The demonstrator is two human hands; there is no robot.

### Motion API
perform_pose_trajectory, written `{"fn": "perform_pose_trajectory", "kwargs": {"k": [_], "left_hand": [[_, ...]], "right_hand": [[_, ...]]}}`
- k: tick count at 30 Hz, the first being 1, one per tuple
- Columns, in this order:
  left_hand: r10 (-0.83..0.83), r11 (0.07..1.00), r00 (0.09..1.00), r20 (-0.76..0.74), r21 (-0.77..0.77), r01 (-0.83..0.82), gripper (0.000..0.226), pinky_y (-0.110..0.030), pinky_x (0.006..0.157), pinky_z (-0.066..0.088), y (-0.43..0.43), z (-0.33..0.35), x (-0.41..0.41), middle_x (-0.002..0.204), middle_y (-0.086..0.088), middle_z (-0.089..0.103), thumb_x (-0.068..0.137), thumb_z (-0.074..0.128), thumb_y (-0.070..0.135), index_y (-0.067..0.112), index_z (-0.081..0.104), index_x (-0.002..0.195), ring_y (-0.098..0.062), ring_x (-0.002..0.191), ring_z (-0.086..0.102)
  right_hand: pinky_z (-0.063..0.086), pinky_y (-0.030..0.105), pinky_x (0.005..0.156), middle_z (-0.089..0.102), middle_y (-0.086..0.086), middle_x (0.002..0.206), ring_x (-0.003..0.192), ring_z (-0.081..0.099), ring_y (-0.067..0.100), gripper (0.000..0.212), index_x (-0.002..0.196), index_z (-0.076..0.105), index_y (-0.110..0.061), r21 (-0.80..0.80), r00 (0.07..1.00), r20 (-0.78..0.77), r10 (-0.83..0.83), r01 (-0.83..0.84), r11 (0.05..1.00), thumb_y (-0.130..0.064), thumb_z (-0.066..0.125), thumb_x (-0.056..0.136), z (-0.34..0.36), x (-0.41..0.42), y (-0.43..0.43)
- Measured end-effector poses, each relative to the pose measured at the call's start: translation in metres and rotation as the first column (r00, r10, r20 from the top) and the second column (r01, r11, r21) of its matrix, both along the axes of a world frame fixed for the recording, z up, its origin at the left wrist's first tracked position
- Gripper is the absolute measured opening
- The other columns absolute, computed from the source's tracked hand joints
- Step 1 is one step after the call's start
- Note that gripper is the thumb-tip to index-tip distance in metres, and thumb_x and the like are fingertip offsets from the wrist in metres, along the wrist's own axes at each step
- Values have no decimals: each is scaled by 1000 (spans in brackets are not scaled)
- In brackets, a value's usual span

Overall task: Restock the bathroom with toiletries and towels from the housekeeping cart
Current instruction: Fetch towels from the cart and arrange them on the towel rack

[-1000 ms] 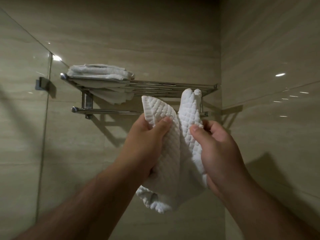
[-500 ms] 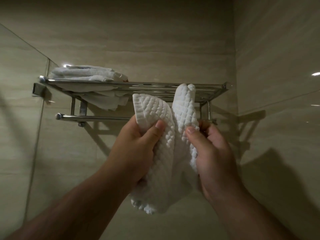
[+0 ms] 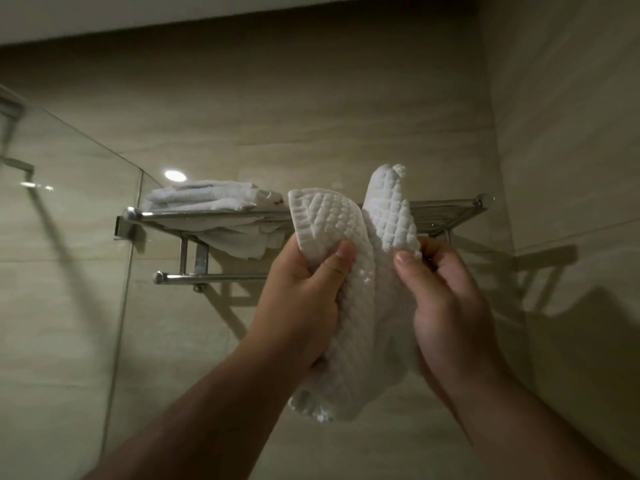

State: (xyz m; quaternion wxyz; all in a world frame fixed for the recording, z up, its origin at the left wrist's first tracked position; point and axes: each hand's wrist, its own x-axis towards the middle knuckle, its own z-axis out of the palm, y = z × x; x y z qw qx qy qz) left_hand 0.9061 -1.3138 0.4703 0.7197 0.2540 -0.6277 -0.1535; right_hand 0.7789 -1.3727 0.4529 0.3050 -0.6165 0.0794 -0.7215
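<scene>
Beige tiled bathroom corner, glass shower panel [image 3: 69, 271] at left. On the back wall, chrome towel rack [image 3: 446, 211] with folded white towels [image 3: 207, 197] stacked on its left end, cloth sagging through the bars. In front of the rack, held up in the air: white waffle towel [image 3: 356, 323], bunched, two ends poking above shelf level. Left hand [image 3: 301, 299] gripping one fold, thumb pressed on top. Right hand [image 3: 446, 306] pinching the other fold, fingers apparently curled behind the cloth.

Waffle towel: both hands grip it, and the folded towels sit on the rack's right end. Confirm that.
Not quite. The head view shows the folded towels on the rack's left end, not its right. The left hand and right hand do both grip the waffle towel.
</scene>
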Motion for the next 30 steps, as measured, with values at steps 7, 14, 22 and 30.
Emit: {"fn": "perform_pose_trajectory", "kwargs": {"k": [7, 14, 22, 30], "left_hand": [[-53, 997, 996, -72, -55, 49, 18, -43, 80, 61, 19, 35, -3, 96, -4, 78, 99, 56, 24, 19, 68, 112, -21, 90, 75], [-90, 992, 993, -75, -91, 83, 19, -36, 70, 62, 34, 58, 4, 93, -7, 78, 100, 56, 24, 15, 69, 110, -22, 87, 76], [-12, 976, 1000, -19, -217, 8, 22, -45, 81, 62, 36, 101, 18, 101, -4, 76, 100, 55, 28, 18, 63, 118, -20, 93, 74], [112, 985, 962, -248, -103, -141, 22, -24, 60, 59, -74, 143, 19, 89, -2, 76, 101, 56, 31, 16, 71, 103, -15, 82, 75]], "right_hand": [[57, 38, 78, 77, -6, 90, 84, 73, 10, 8, 99, 70, -25, -28, 998, 38, -43, 44, 999, -29, 64, 95, 43, 3, 24], [58, 41, 79, 76, -8, 91, 84, 72, 9, 16, 98, 69, -30, -75, 995, 39, -88, 91, 993, -40, 63, 88, 66, 10, 37], [57, 37, 78, 72, -5, 102, 93, 70, 13, 13, 110, 63, -29, -156, 992, 30, -119, 123, 980, -30, 56, 99, 115, 22, 53], [36, 23, 54, 58, -7, 89, 71, 54, 9, 16, 111, 50, -23, -27, 879, -19, -476, 475, 879, -36, 47, 102, 170, 53, -42]]}}
